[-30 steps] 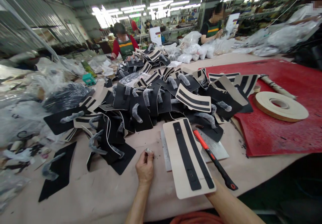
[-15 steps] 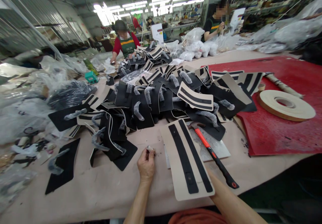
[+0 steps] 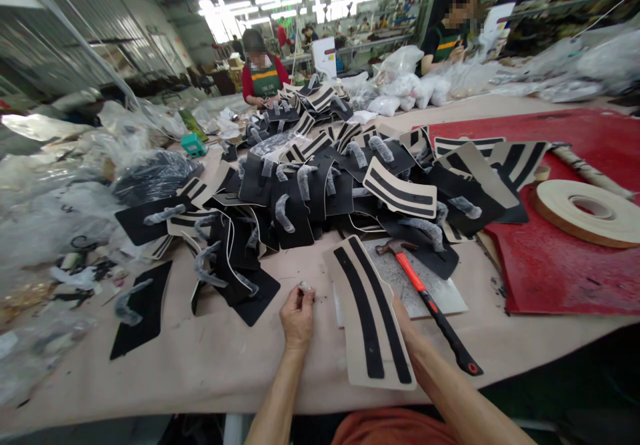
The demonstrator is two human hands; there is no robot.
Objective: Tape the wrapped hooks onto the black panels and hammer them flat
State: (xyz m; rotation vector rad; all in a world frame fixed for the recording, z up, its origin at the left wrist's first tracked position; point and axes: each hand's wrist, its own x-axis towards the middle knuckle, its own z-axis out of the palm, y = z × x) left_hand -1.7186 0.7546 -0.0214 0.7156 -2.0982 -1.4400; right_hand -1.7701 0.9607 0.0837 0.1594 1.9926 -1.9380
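My left hand (image 3: 297,319) rests on the table and pinches a small pale piece (image 3: 305,287) between its fingertips. To its right lies a beige curved panel with two black stripes (image 3: 370,318), its near end over the table edge. My right hand (image 3: 400,306) grips that panel at its right edge, with the fingers mostly hidden under it. Just to the right, a hammer with an orange and black handle (image 3: 431,306) lies on a grey metal plate (image 3: 443,290).
A big pile of black and striped panels (image 3: 325,185) fills the table's middle. At the right a red mat (image 3: 565,271) carries a flat roll of tape (image 3: 587,211). Plastic bags (image 3: 60,218) crowd the left. Two people (image 3: 264,78) work at the far end.
The striped panel has shifted left and nearer, uncovering the hammer's head and more of the metal plate. My right hand now shows at its right edge. My left hand still pinches the small piece.
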